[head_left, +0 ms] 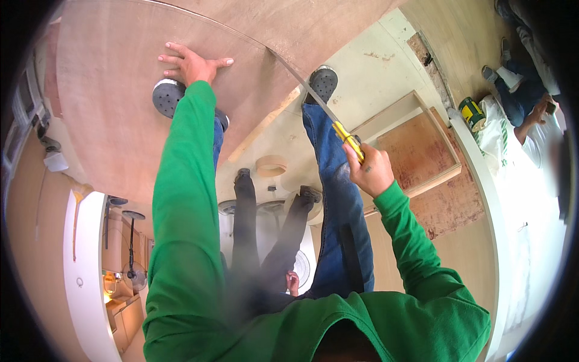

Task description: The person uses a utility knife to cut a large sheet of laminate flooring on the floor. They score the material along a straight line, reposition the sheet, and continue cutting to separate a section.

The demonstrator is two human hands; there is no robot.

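Note:
A large reddish-brown plywood sheet (114,102) fills the upper left of the head view. My left hand (198,65) lies flat on it with the fingers spread. My right hand (373,172) is wrapped round the yellow handle of a handsaw (306,86). The long, thin blade slants up and left from the handle, and its far end meets the sheet. A dark curved line (211,21) runs over the sheet from there to the top edge. My shoes show at the sheet's edge, one partly covered by my left arm.
Wooden frames with a stained board (416,145) lie right of my leg. A round tape roll (271,165) is on the floor. Another person in dark trousers (244,211) stands close by. More people are at the far right, near a green and yellow can (472,113). A fan (136,274) stands at lower left.

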